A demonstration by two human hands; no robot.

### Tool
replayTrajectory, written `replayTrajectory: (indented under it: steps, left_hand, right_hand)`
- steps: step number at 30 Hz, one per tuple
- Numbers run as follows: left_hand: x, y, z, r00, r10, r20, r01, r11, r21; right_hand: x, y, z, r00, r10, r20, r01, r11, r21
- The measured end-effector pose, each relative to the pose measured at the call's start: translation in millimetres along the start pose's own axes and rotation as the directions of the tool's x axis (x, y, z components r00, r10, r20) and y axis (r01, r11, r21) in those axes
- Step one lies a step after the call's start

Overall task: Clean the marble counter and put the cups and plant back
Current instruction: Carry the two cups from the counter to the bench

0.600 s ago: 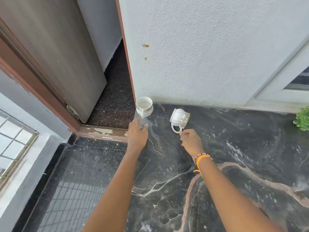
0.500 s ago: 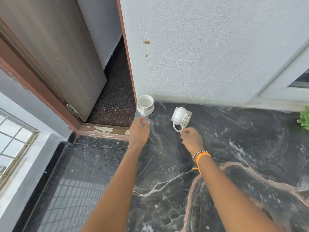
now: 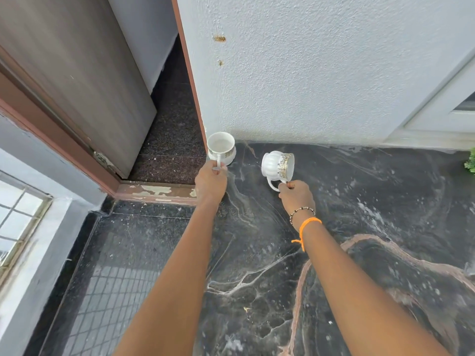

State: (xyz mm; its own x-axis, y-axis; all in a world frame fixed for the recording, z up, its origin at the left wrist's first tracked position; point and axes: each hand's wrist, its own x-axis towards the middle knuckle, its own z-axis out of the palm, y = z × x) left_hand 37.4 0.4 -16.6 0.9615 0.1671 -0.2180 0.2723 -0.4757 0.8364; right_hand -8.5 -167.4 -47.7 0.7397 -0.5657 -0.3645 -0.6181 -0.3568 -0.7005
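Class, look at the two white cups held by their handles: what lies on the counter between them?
Nothing stands between the upright cup and the tilted cup; the head view shows only bare dark marble counter with pale veins.

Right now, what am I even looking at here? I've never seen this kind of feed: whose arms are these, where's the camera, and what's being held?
There is no machine: a person works with bare hands, and the single camera sits on their head, looking forward and down. The left hand has its grip on the handle of an upright white cup at the counter's back left corner. The right hand pinches the handle of a second cup, tipped with its mouth facing right. Both are over the dark marble counter. A bit of green plant shows at the right edge.
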Motion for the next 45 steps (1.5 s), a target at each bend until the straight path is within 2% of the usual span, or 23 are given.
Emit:
replayTrajectory:
  steps: [4,9,15,24,30,36,45]
  left_hand:
    - [-3,-5,3,0.999,0.036,0.034,-0.037,0.999,0.029]
    - [-33,-3,5,0.994,0.095,0.047,-0.093,0.995,-0.047]
    - [-87,-7,19,0.994,0.063,0.089,-0.055,0.994,-0.096]
    - [-180,3,57,0.957,0.185,0.222,-0.146,0.973,-0.179]
    - [-266,16,98,0.883,0.300,0.361,-0.262,0.953,-0.152]
    - [-388,40,160,0.803,0.263,0.535,-0.215,0.965,-0.153]
    - [-567,71,249,0.640,0.345,0.687,-0.263,0.938,-0.226]
  right_hand:
    - [-5,3,-6,0.998,-0.053,-0.025,0.058,0.961,0.270]
    - [-18,5,-25,0.995,-0.047,-0.088,0.083,0.885,0.458]
    - [-48,22,-59,0.995,-0.059,-0.087,0.092,0.884,0.459]
    - [-106,92,-130,0.982,0.077,-0.175,0.038,0.818,0.575]
    - [-155,170,-195,0.960,0.143,-0.240,0.023,0.815,0.578]
    - [-209,256,-282,0.914,0.214,-0.344,0.049,0.784,0.619]
    - [-292,390,-415,0.782,0.307,-0.542,0.115,0.784,0.610]
